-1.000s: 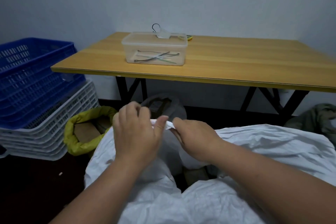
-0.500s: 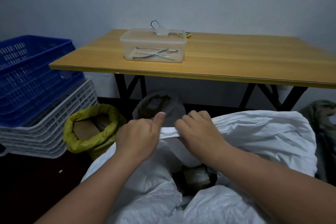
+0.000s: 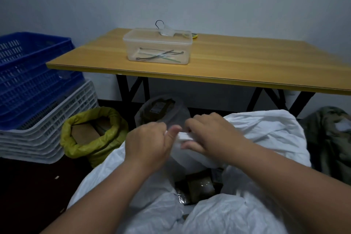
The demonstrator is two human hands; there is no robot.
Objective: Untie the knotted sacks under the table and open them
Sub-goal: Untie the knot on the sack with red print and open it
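Two hands meet at the rim of a large white woven plastic sack (image 3: 266,135), which sits on the floor in front of the wooden table (image 3: 237,62). The left hand (image 3: 150,144) and the right hand (image 3: 210,135) both pinch a folded band of its white edge between curled fingers and thumbs, close together. Below the hands the sack's mouth gapes, showing dark brown wrapped packets (image 3: 199,186) inside. Left of the white sack stands a smaller yellow-green woven sack (image 3: 91,138), its rim rolled down and open, with brown cardboard inside. Beyond the white sack, under the table, sits a clear plastic bag (image 3: 163,110) of dark contents. Right of the white sack lies an olive-green bundle of cloth (image 3: 330,138). Farther left, blue slatted plastic crates (image 3: 34,74) rest on stacked white ones (image 3: 47,138). On the table stands a clear plastic lidded box (image 3: 157,47) holding cable ties.
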